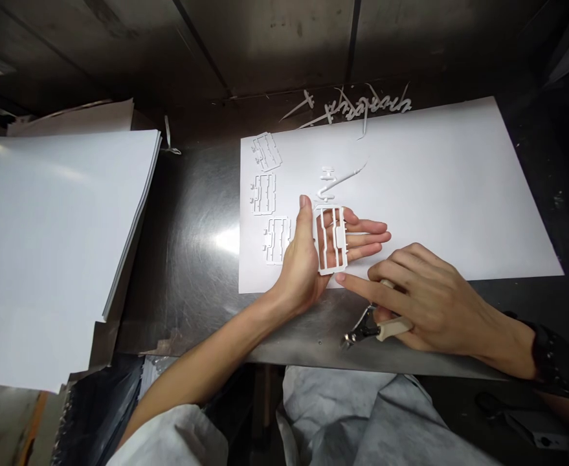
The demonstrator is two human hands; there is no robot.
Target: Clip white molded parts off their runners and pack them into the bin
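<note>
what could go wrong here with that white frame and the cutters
The white frame might slip, as it rests on the left hand with the fingers outstretched. Its thin bars could bend if the right hand presses hard. The cutters, held in that same right hand, could nick the left wrist if they swing across.

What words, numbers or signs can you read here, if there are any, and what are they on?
None: no word, label, brand, number or sign can be read.
White sheet and paper stack: no writing that I can see.
White plastic frame and cutters: any marks are too small to read.
Black wristband: too dark to read anything.
</note>
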